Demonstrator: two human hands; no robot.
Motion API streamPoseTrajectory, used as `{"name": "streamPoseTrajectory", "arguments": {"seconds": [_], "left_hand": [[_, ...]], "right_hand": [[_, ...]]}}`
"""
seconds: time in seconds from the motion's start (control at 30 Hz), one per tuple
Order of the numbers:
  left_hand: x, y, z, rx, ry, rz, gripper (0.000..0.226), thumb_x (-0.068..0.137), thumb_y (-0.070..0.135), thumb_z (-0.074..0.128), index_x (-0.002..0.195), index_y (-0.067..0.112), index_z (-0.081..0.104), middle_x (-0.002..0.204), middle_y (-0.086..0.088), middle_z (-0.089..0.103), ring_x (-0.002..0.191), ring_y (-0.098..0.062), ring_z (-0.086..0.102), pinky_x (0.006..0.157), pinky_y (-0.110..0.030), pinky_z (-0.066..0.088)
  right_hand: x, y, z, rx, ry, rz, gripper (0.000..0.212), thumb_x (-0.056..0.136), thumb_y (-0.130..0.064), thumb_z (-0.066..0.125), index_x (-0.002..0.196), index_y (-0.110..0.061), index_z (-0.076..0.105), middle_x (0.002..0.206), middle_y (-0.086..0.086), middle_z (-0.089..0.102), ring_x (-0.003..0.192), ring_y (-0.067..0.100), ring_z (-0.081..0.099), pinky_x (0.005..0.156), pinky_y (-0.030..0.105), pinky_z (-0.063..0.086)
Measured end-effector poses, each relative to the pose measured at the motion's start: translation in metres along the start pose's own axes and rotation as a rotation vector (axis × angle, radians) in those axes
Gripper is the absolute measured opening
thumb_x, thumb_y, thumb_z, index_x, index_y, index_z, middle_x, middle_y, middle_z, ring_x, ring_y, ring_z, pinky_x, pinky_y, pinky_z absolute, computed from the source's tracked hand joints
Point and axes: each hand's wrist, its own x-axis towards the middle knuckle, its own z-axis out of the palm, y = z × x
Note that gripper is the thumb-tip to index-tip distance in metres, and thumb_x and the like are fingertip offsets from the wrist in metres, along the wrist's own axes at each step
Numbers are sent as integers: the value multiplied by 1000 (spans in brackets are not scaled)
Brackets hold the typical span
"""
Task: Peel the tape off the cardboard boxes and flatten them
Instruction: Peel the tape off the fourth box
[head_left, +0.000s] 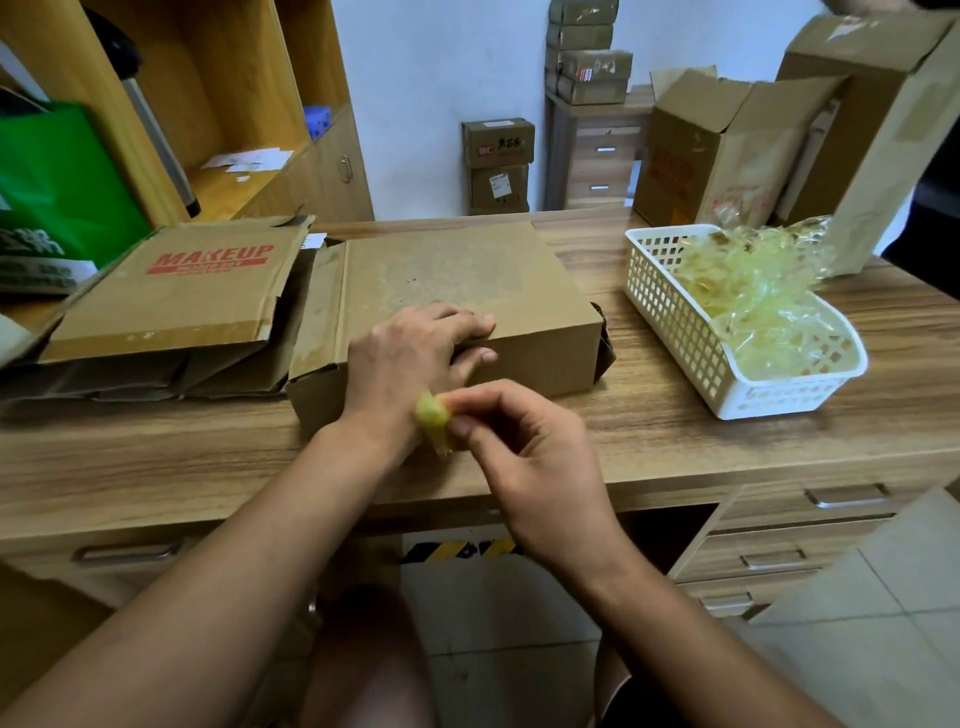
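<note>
From the head camera, looking down: my left hand (410, 353) lies on the cardboard box (457, 280) in the middle of the table (675, 452). Its fingers are laid fairly straight across the near top edge and the thumb is against the front face, so it presses the box down rather than clasping it. My right hand (524, 452) is just nearer to me than the left wrist. Thumb and fingertips pinch a small crumpled wad of yellowish tape (432, 415), and the other fingers are curled in loosely.

The box is shut on top, with 1 flap standing loose at the end left of my left hand. I cannot tell whether any tape is left on its seams.

The wad should weigh next to nothing, but I expect it to be sticky and to cling to my fingertips, so it may need flicking or scraping off. The white basket (670, 322), well to the right of my right hand, already holds a heap of peeled tape (753, 301), and I judge the wad belongs there.

The box looks light, stiff along its folds and soft in its panels. I would take hold at the loose flap, or at a corner seam, to open and flatten it.

Left of my left hand lies a flattened box (176, 291) printed MAKEUP. Beyond the basket stand 2 upright boxes (691, 150).
</note>
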Motion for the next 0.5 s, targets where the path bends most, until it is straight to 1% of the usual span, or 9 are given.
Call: {"name": "streamPoseTrajectory", "arguments": {"seconds": [0.07,0.1,0.17,0.23,0.3,0.4,0.5], "left_hand": [[-3,-2,-1,-30,0,18,30,89,48,67,118,41,71,118,13,70,107,-18,65,67,-27,43],[-5,-2,-2,-36,10,14,29,88,45,68,116,40,72,117,13,70,106,-18,65,67,-27,43],[-7,-1,-3,-29,22,-4,25,88,44,69,113,40,73,116,14,71,104,-16,65,66,-25,37],[-7,1,-3,-29,14,-17,25,88,47,69,111,40,73,115,15,71,102,-14,65,64,-23,32],[-6,1,-4,-36,12,-22,28,87,49,69,114,41,72,116,15,71,102,-13,65,62,-22,32],[-7,0,-3,-41,6,-16,31,87,50,69,117,42,71,116,16,71,102,-13,65,62,-22,35],[-7,-2,-1,-42,-9,-7,34,87,51,67,120,42,70,118,14,71,104,-13,65,64,-24,43]], "right_hand": [[7,-5,-6,89,70,-9,25,94,4,64,105,-18,71,100,-5,75,98,10,71,89,32,59],[12,-6,-13,155,113,21,27,94,7,62,104,-17,69,98,-3,74,95,9,71,85,30,59],[20,-10,-30,307,180,116,28,96,8,58,105,-17,66,94,3,73,88,12,69,75,25,58],[21,-11,-44,470,192,193,29,98,6,56,105,-21,66,93,4,73,88,15,70,71,26,58],[21,-12,-53,562,182,219,32,97,4,56,104,-25,69,96,4,74,89,16,71,71,28,59],[24,-15,-66,580,196,208,31,95,4,58,106,-23,68,95,2,75,89,15,71,70,26,58],[29,-22,-83,430,200,158,26,91,-4,64,105,-25,70,97,2,75,92,16,71,74,25,57]]}}
